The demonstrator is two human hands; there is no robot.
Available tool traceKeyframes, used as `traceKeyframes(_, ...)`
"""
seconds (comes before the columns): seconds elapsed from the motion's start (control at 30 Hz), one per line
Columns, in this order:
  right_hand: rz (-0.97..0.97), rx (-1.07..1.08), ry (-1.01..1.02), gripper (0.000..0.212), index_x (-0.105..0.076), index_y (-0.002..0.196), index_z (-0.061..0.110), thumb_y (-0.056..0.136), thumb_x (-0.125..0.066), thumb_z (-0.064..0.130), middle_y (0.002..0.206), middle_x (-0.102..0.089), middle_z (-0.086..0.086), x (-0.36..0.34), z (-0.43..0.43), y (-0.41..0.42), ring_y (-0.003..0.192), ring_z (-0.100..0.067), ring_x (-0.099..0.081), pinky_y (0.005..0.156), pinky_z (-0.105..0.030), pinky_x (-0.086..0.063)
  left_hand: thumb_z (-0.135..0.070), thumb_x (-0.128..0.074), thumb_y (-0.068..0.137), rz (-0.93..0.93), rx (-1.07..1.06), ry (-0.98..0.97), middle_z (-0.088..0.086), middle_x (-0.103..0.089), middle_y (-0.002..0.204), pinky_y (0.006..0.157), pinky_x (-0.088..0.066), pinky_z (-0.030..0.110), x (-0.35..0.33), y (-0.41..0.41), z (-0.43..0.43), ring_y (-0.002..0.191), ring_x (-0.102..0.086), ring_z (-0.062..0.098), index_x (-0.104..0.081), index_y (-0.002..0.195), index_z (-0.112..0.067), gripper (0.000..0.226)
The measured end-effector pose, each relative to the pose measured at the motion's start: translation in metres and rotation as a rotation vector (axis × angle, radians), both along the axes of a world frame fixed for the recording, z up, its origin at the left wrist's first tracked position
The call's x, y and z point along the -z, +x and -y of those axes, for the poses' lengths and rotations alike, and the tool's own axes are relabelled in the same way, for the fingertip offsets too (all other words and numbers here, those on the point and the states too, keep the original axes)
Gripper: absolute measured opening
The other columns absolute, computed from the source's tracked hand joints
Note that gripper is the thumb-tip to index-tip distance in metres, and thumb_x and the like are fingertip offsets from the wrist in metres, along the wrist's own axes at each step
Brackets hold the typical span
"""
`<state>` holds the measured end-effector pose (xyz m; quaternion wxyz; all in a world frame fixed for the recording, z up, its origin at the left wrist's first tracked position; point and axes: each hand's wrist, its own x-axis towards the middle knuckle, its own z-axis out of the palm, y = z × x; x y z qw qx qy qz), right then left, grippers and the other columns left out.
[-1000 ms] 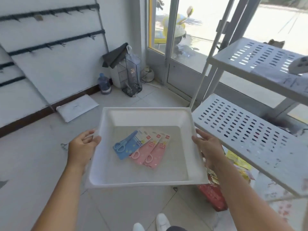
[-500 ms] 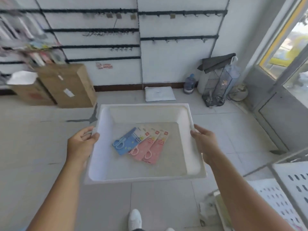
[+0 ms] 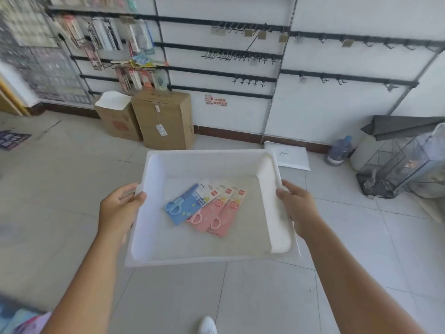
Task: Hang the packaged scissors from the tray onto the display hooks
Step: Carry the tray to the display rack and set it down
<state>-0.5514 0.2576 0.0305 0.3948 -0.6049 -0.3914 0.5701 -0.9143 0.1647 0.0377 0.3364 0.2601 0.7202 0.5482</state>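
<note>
I carry a white plastic tray (image 3: 207, 257) in front of me at waist height. My left hand (image 3: 118, 210) grips its left rim and my right hand (image 3: 297, 208) grips its right rim. Three packaged scissors lie fanned out on the tray floor: a blue pack (image 3: 186, 204) on the left, and two pink packs (image 3: 208, 212) (image 3: 227, 218) overlapping to its right. On the white wall ahead, black rails carry bare display hooks (image 3: 240, 55), with more hooks (image 3: 248, 81) one rail lower.
Two cardboard boxes (image 3: 163, 119) stand against the wall below hanging stationery (image 3: 120, 44) at the left. A water jug (image 3: 338, 150), a wire cage (image 3: 395, 167) and a flat white parcel (image 3: 292, 156) sit at the right on the tiled floor.
My view has swung left from the glass door and white shelves to the hook wall. The tray and both hands keep the same grip; the scissors packs have not shifted.
</note>
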Motion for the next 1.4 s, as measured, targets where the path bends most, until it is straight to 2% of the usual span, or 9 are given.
traceKeyframes(0.1,-0.006,-0.052,0.036,0.03,-0.073,0.115,0.023,0.101,-0.053,0.006,0.087,-0.076,0.0,0.0,-0.034,-0.038,0.06,-0.005,-0.072,0.054,-0.019,-0.056,-0.01,-0.074,0.087,0.008,-0.026,0.01,0.013,-0.07,0.122,0.093,-0.053,0.042,-0.002,-0.039,-0.024,0.106,-0.069,0.027,-0.065,0.127,-0.015,0.041)
traceKeyframes(0.2,-0.018,-0.086,0.032,0.028,-0.074,0.113,0.025,0.101,-0.055,0.008,0.086,-0.078,0.003,0.002,-0.068,-0.072,0.069,-0.012,-0.073,0.061,-0.024,-0.055,-0.008,-0.074,0.088,0.016,-0.059,0.005,0.013,-0.07,0.121,0.098,-0.052,0.044,0.001,-0.068,-0.047,0.11,-0.068,0.028,-0.064,0.13,-0.012,0.043)
traceKeyframes(0.3,-0.032,-0.123,0.014,0.028,-0.074,0.118,0.02,0.1,-0.056,0.008,0.097,-0.078,-0.007,0.006,-0.11,-0.102,0.07,-0.016,-0.073,0.058,-0.023,-0.055,-0.01,-0.074,0.088,0.02,-0.093,-0.004,0.013,-0.07,0.12,0.088,-0.051,0.037,0.007,-0.095,-0.075,0.11,-0.068,0.027,-0.065,0.128,-0.013,0.042)
traceKeyframes(0.43,-0.024,-0.149,0.005,0.027,-0.073,0.104,0.027,0.099,-0.058,0.004,0.084,-0.074,0.001,0.014,-0.181,-0.135,0.056,-0.004,-0.071,0.048,-0.017,-0.052,-0.012,-0.075,0.087,0.027,-0.127,-0.023,0.01,-0.072,0.115,0.074,-0.051,0.032,0.016,-0.127,-0.124,0.099,-0.069,0.024,-0.066,0.122,-0.019,0.037)
traceKeyframes(0.6,0.003,-0.284,-0.008,0.032,-0.07,0.124,0.028,0.099,-0.06,0.011,0.1,-0.074,-0.001,0.015,-0.279,-0.172,0.081,-0.017,-0.068,0.069,-0.029,-0.051,-0.011,-0.075,0.087,0.014,-0.159,-0.044,0.008,-0.073,0.109,0.068,-0.052,0.032,0.016,-0.163,-0.2,0.08,-0.069,0.017,-0.066,0.121,-0.019,0.036)
traceKeyframes(0.77,-0.04,-0.43,-0.068,0.037,-0.069,0.128,0.027,0.098,-0.059,0.01,0.107,-0.076,-0.004,0.011,-0.377,-0.208,0.092,-0.023,-0.067,0.079,-0.039,-0.058,-0.01,-0.075,0.086,0.021,-0.207,-0.075,0.006,-0.073,0.104,0.061,-0.052,0.031,0.011,-0.2,-0.267,0.076,-0.068,0.021,-0.066,0.122,-0.017,0.038)
traceKeyframes(0.87,-0.037,-0.486,-0.09,0.038,-0.069,0.13,0.027,0.097,-0.059,0.009,0.106,-0.076,-0.003,0.013,-0.424,-0.238,0.091,-0.024,-0.066,0.078,-0.039,-0.057,-0.01,-0.075,0.087,0.035,-0.235,-0.095,0.007,-0.072,0.105,0.053,-0.052,0.028,0.014,-0.225,-0.3,0.07,-0.067,0.02,-0.065,0.121,-0.018,0.036)
traceKeyframes(1.17,-0.009,-0.527,-0.107,0.035,-0.074,0.122,0.03,0.097,-0.059,0.009,0.102,-0.076,-0.002,0.038,-0.541,-0.354,0.089,-0.026,-0.064,0.093,-0.049,-0.055,-0.012,-0.076,0.085,0.074,-0.265,-0.101,0.008,-0.075,0.104,0.057,-0.056,0.035,0.037,-0.337,-0.407,0.077,-0.069,0.028,-0.067,0.12,-0.018,0.036)
traceKeyframes(1.4,-0.034,-0.506,-0.105,0.037,-0.073,0.124,0.031,0.097,-0.059,0.01,0.11,-0.076,-0.006,0.04,-0.632,-0.461,0.09,-0.024,-0.065,0.088,-0.044,-0.054,-0.012,-0.076,0.086,0.082,-0.212,-0.101,0.006,-0.074,0.106,0.057,-0.057,0.034,0.032,-0.455,-0.513,0.075,-0.07,0.026,-0.067,0.117,-0.019,0.034)
